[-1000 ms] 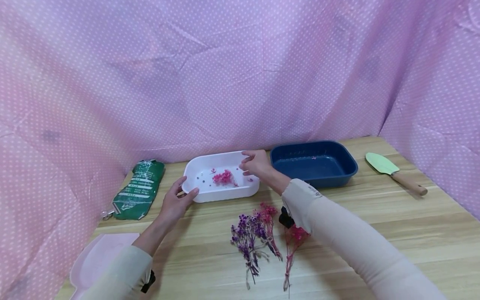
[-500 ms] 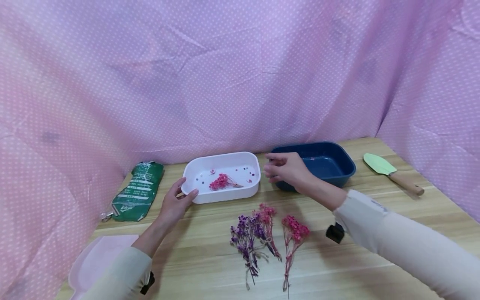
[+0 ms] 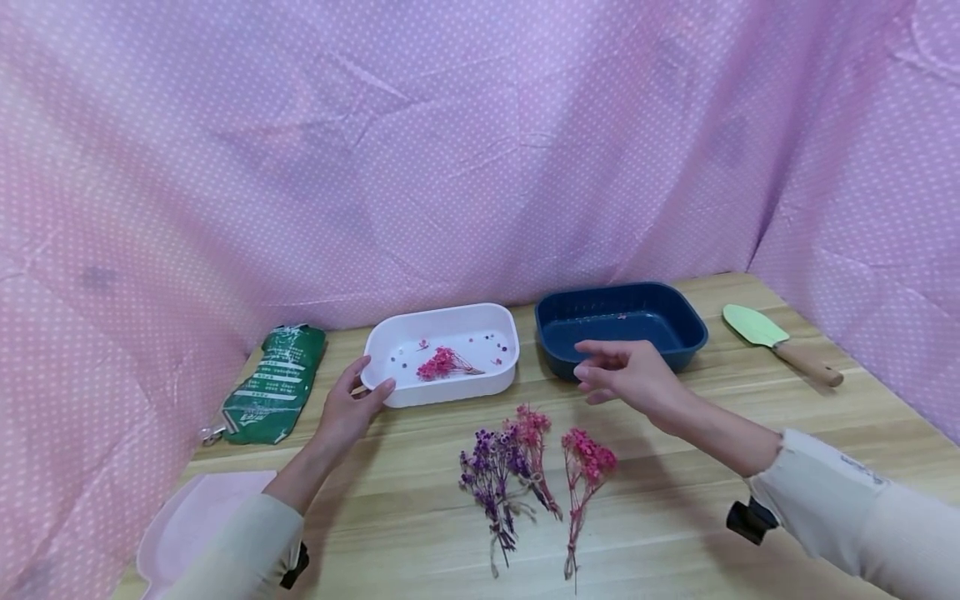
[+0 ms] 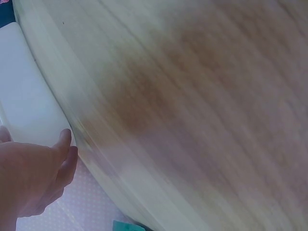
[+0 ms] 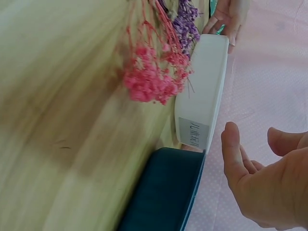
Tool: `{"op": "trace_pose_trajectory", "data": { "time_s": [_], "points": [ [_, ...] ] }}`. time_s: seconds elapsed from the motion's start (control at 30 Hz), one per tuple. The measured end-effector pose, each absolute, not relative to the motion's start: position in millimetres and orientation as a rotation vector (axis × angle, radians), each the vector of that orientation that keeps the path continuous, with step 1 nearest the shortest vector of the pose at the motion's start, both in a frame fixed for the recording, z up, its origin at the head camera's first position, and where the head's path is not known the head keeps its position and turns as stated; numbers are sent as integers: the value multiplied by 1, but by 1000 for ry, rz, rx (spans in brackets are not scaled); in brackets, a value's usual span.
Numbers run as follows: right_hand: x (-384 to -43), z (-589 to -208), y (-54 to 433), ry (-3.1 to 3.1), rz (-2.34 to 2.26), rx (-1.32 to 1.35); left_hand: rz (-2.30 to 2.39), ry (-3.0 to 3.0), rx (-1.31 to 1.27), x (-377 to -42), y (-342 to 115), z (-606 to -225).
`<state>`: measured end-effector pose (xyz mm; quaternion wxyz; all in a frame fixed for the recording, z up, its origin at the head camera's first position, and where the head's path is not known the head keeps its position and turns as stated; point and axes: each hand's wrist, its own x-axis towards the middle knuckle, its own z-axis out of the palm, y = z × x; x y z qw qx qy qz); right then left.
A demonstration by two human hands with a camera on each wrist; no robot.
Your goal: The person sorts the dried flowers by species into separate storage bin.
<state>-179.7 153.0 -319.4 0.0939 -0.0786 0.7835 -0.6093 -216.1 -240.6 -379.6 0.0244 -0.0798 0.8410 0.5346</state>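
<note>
My left hand [image 3: 354,410] holds the left end of a white plastic basin [image 3: 450,391], thumb at the front corner and fingers at the side. Inside the basin lie a small pink dried-flower sprig [image 3: 440,364] and several tiny loose petals. My right hand [image 3: 637,379] hovers before a dark blue basin [image 3: 555,354], holding nothing, with thumb and fingers apart; in the right wrist view the hand [image 5: 264,183] also has a gap between them. On the table in front lie a tied purple bunch [image 3: 487,475], a pink bunch [image 3: 531,433] and another pink bunch [image 3: 588,458].
Far left lies a green printed packet [image 3: 275,387] with a clip. A pale pink scoop or dustpan [image 3: 202,521] sits near the left sleeve. At the right rests a light green trowel [image 3: 753,325] with a wooden handle. Pink dotted cloth [image 3: 450,167] hangs behind the wooden table [image 3: 420,517].
My right hand has drawn out of the white basin, moving right and toward me past the blue basin. The sprig inside now lies fully visible. My left hand stays at the basin's end.
</note>
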Motion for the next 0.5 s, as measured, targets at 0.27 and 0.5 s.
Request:
{"op": "trace_pose_trajectory", "data": {
  "time_s": [0.27, 0.5],
  "points": [
    [-168, -330, 164, 2333, -1766, -187, 1656, 2596, -243, -217, -241, -382],
    [-156, -337, 167, 2355, -1686, -142, 1659, 2589, -242, -218, -243, -382]
  ]
}}
